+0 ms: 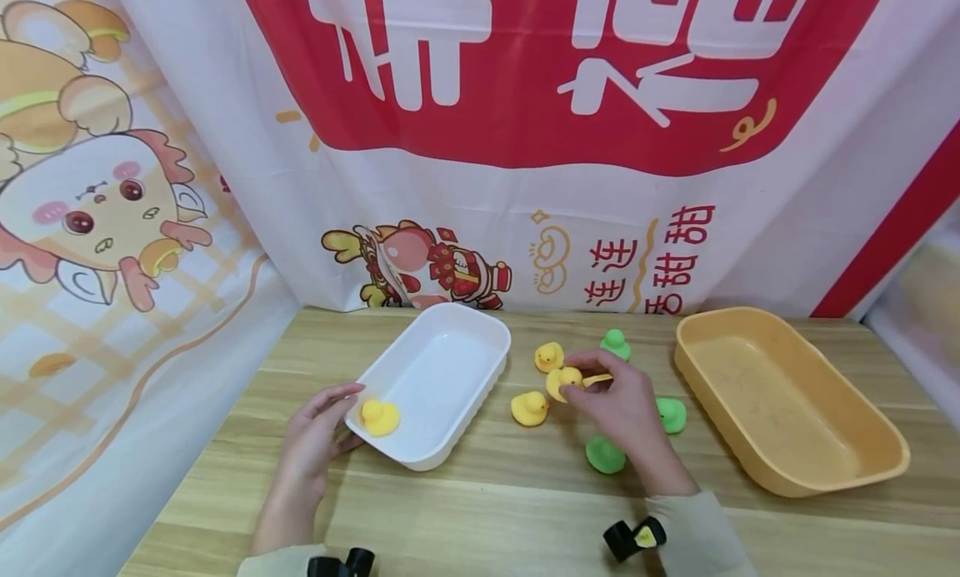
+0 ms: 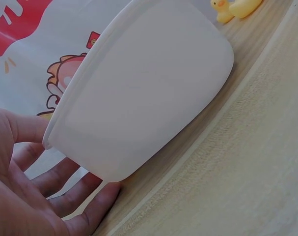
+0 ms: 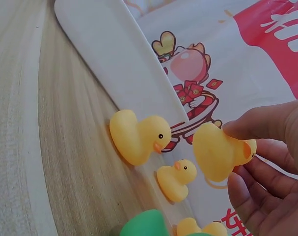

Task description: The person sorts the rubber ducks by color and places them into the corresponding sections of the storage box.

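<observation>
R hand (image 1: 618, 398) has a yellow duck (image 1: 558, 383) pinched btwn thumb and fingers, held in among the other toys, approx. midway between the white tub (image 1: 442, 368) and the tan tub (image 1: 787, 402); it looks to be off the wooden table (image 1: 450, 527), tho the gap is hard to judge. L hand (image 1: 315, 427) grips the white tub's near-left corner, w/ digits at the rim and others reaching under the outer wall. To do this well: a light, firm pinch on the body is prob. best, as the duck looks smooth and rounded and could roll out. Lift straight up before any sideways move, b/c a yellow duck (image 1: 530, 408) and a smaller one (image 3: 176, 180) sit close on the tub side and might get knocked (a further yellow duck (image 3: 200, 227), partly cut off in the R wrist view, is close too). Green ducks (image 1: 605, 454) lie around the R hand, so wrist and little finger need to clear them as well. L hand should just steady the tub, no tipping, since another yellow duck (image 1: 380, 417) sits inside at that corner, nr the fingers, and could slide.
</observation>
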